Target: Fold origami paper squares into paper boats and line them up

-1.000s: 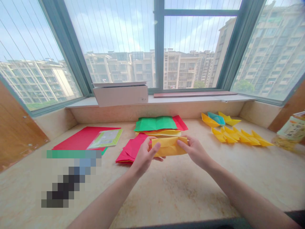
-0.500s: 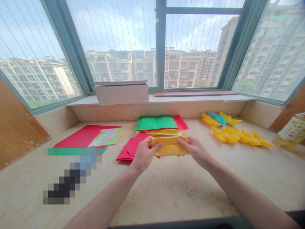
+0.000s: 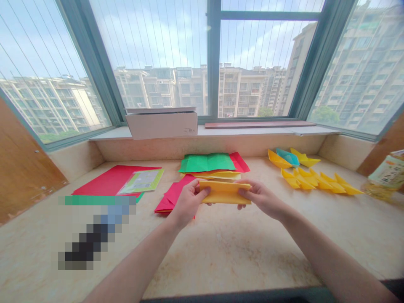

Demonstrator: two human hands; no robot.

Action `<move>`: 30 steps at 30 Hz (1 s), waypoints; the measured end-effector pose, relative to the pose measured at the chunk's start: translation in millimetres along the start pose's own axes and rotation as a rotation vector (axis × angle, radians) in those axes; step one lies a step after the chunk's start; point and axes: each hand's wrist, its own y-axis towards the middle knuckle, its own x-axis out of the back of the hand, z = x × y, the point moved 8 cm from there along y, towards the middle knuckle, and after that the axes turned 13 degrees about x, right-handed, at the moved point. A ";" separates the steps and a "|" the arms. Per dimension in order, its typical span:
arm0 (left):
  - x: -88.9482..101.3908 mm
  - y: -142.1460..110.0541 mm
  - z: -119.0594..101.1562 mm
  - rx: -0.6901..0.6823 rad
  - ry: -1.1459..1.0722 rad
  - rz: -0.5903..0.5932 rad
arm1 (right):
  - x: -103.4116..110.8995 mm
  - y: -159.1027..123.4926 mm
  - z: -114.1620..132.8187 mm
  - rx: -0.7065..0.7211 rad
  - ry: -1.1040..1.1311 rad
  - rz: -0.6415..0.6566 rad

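**Grip Status at the Work Position**

The left hand (image 3: pixel 189 203) and right hand (image 3: pixel 261 199) hold a folded yellow paper (image 3: pixel 224 192) level above the centre of the surface (image 3: pixel 240 256). The fingers of each hand are clamped on one end of the fold. A stack of green and yellow paper sheets (image 3: pixel 206 163) lies directly behind it. Red paper sheets (image 3: pixel 170 198) lie just beside the left hand. Yellow paper boats (image 3: pixel 315 182) and a teal paper boat (image 3: pixel 288 157) stand well to the right.
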 end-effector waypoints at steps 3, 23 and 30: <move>-2.0 -2.4 -1.3 0.011 -0.039 0.049 | 5.0 -0.8 -0.9 0.011 -0.007 -0.003; -7.2 -6.8 2.6 0.074 -0.163 0.096 | 14.7 -3.9 -10.2 0.024 0.130 -0.106; -2.7 -4.2 5.9 0.079 -0.211 0.079 | 12.5 -3.2 -7.4 0.013 0.219 -0.108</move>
